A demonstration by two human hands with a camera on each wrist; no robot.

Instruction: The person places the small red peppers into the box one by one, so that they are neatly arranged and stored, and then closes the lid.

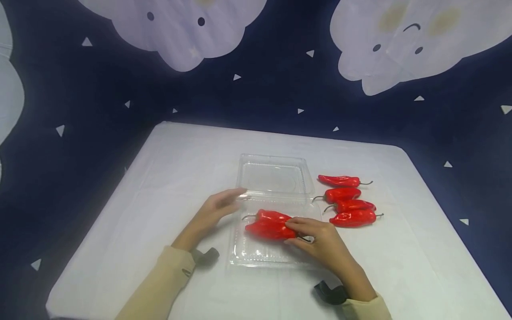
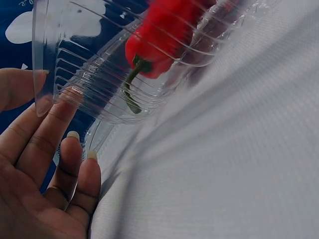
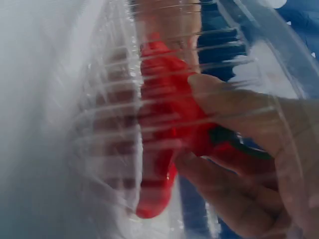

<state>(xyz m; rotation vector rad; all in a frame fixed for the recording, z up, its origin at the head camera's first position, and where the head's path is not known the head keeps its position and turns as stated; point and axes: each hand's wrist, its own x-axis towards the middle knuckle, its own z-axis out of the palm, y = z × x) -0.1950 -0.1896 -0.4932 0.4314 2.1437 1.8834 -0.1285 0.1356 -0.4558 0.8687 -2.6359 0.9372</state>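
Note:
A clear plastic clamshell container (image 1: 256, 263) lies open on the table, its lid (image 1: 276, 175) folded back to the far side. Two red peppers are in its base. My right hand (image 1: 320, 240) pinches the nearer pepper (image 1: 266, 230) between thumb and fingers, near its stem end. Just beyond lies the other pepper (image 1: 272, 215), stem to the left. At the container's left edge, my left hand (image 1: 210, 215) pinches the rim; the left wrist view shows the thumb and fingers (image 2: 42, 144) about the plastic wall. Through the ribbed side, the right wrist view shows the held pepper (image 3: 167, 104), blurred.
Right of the container, several red peppers lie in a loose column, among them a slim one (image 1: 340, 180) at the far end and a glossy one (image 1: 354, 218) nearest. A white cloth covers the table (image 1: 140, 200). Behind hangs a dark blue cloth (image 1: 280, 93) with clouds.

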